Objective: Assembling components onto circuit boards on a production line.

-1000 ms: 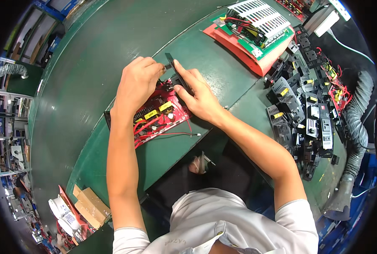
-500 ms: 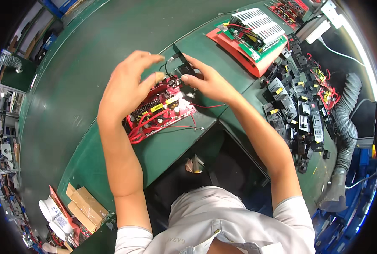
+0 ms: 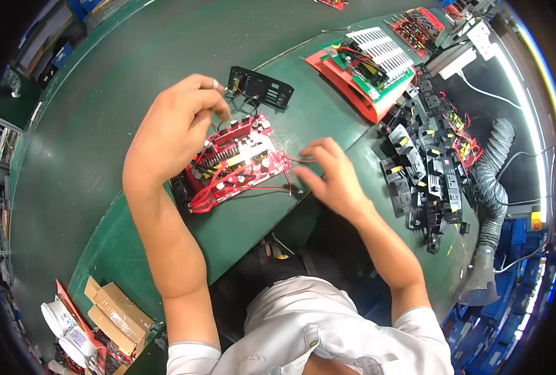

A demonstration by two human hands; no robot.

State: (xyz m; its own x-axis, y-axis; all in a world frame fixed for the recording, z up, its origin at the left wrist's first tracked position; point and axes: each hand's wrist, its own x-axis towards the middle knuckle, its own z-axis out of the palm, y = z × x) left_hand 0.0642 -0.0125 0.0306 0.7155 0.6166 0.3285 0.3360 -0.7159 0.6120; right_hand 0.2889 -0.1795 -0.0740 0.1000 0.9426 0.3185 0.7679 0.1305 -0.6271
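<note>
A red circuit board [image 3: 253,150] with tall components, yellow-wrapped parts and looped red wires lies on the green table in front of me. Over its far left edge is my left hand [image 3: 178,128], its fingers curled together by thin black wires; what they pinch is hidden. Those wires lead to a slotted black panel [image 3: 262,87], which rests just beyond the board. My right hand [image 3: 334,178] hovers off the board's right side, thumb and forefinger apart. A loose red wire [image 3: 300,160] reaches between those fingers without being gripped.
Farther right, a white slotted cover [image 3: 381,50] sits over a green board on a red-orange base. Many black plastic housings [image 3: 425,162] are heaped at the right, beside a grey flexible duct [image 3: 493,187]. An opened cardboard box [image 3: 121,315] is at the lower left.
My right hand has let go of the black panel and moved back toward me, to the board's right side. The panel now lies flatter. My left hand's fingers have closed beside the wires.
</note>
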